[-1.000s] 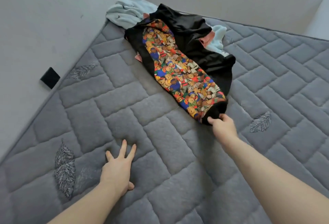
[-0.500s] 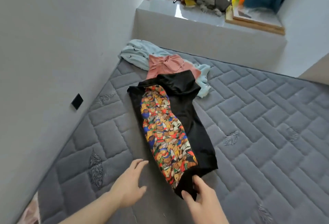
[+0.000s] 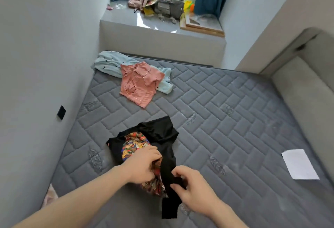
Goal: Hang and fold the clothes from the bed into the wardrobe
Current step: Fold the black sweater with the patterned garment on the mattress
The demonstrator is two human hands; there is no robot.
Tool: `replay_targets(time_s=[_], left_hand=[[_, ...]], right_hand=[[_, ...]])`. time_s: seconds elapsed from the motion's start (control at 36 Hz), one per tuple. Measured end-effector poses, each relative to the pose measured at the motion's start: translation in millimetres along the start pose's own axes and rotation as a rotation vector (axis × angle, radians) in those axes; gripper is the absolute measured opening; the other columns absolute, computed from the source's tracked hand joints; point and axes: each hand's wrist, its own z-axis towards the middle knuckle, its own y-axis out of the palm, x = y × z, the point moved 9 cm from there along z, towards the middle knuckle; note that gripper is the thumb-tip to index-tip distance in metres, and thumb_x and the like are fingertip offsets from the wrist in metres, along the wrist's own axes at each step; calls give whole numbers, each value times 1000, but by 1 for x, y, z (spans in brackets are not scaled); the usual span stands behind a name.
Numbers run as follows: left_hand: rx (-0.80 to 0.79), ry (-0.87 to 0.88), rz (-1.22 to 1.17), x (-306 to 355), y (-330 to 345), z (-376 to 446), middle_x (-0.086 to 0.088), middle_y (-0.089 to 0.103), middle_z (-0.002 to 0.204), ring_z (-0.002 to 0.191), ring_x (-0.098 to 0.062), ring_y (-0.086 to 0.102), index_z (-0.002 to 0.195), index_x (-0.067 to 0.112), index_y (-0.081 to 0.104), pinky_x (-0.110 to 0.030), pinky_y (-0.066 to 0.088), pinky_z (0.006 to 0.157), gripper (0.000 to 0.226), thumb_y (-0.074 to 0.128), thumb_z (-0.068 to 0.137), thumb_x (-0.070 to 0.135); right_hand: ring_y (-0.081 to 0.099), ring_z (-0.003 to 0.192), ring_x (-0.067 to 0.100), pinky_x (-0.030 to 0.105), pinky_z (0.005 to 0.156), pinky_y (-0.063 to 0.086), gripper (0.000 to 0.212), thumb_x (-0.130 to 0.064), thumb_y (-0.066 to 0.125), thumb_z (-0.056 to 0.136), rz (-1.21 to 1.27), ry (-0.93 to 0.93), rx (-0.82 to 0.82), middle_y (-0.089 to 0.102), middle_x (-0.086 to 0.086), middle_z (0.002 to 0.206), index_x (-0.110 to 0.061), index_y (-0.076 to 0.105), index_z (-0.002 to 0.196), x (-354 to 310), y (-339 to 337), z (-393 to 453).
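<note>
- A black garment with a printed panel (image 3: 159, 137) is gathered at the near edge of the grey quilted mattress (image 3: 226, 119), its long axis running away from the person
- Its print is gripped by the left hand (image 3: 142, 164); its black hem is pinched by the right hand (image 3: 195, 188)
- A pink top (image 3: 139, 83) is left far behind, near the window ledge (image 3: 159, 30)

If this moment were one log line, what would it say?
left hand: grips black patterned garment | right hand: grips same | pink top: on mattress
</note>
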Motion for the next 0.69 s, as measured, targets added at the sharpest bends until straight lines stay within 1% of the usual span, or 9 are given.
replay_targets(time_s=[0.06, 0.08, 0.19, 0.33, 0.39, 0.47, 0.56, 0.64, 0.69], left_hand=[[87, -56, -97, 6, -18, -10, 5, 67, 78, 79, -12, 61, 74, 20, 64, -35, 49, 74, 4, 64, 71, 22], [101, -82, -138, 8, -22, -16, 5, 63, 69, 69, -12, 59, 69, 21, 59, -36, 48, 66, 5, 62, 72, 25], [189, -89, -159, 30, -37, -32, 6, 55, 62, 59, -13, 52, 61, 21, 48, -28, 37, 52, 23, 62, 74, 34], [207, -104, -303, 57, -55, -41, -1, 60, 61, 57, -17, 55, 64, 15, 57, -43, 45, 57, 17, 62, 78, 22], [203, -87, -332, 70, -68, -44, -2, 60, 61, 55, -10, 52, 64, 15, 57, -40, 43, 57, 17, 63, 80, 20], [235, -64, -374, 84, -95, -47, -2, 62, 63, 59, -2, 51, 68, 15, 61, -35, 43, 59, 9, 64, 76, 17], [291, -57, -417, 92, -123, -52, 3, 59, 60, 60, -2, 50, 69, 15, 61, -28, 39, 60, 11, 67, 78, 11], [392, -88, -455, 94, -152, -56, -1, 68, 71, 64, -9, 60, 79, 17, 66, -26, 45, 65, 4, 69, 76, 17], [433, -101, -424, 98, -168, -58, -6, 70, 83, 75, -19, 65, 89, 17, 66, -31, 49, 71, 18, 67, 72, 22]], right_hand=[[56, 76, 0, 21, 74, 48, 22, -29, 69, 89, 44, 72, 82, 61, -20, 93, -43, 52, 92, 11, -10, -15], [57, 73, 3, 26, 74, 50, 19, -29, 68, 90, 84, 108, 112, 62, -17, 94, -41, 53, 93, 16, -13, -22], [56, 67, 5, 28, 71, 51, 26, -30, 72, 86, 238, 180, 176, 62, -11, 97, -36, 53, 102, 25, -8, -38], [57, 113, -7, 24, 100, 49, 80, -48, 84, 65, 321, 194, 167, 60, -23, 123, -45, 43, 133, 28, 21, -37], [50, 123, 1, 27, 105, 44, 81, -51, 83, 67, 266, 208, 211, 54, -20, 128, -37, 47, 139, 32, 25, -32], [41, 117, 8, 24, 99, 40, 50, -55, 78, 76, 149, 233, 265, 44, -19, 114, -40, 60, 120, 39, 20, -24], [45, 123, 8, 23, 101, 39, 40, -52, 76, 79, 158, 205, 262, 46, -19, 121, -38, 62, 113, 42, 15, -18], [45, 125, -1, 19, 98, 38, 66, -58, 81, 69, 237, 166, 250, 46, -27, 129, -45, 44, 122, 33, 12, -19], [41, 124, -16, 11, 98, 36, 91, -66, 86, 59, 330, 108, 246, 42, -38, 134, -54, 33, 133, 12, 8, -16]])
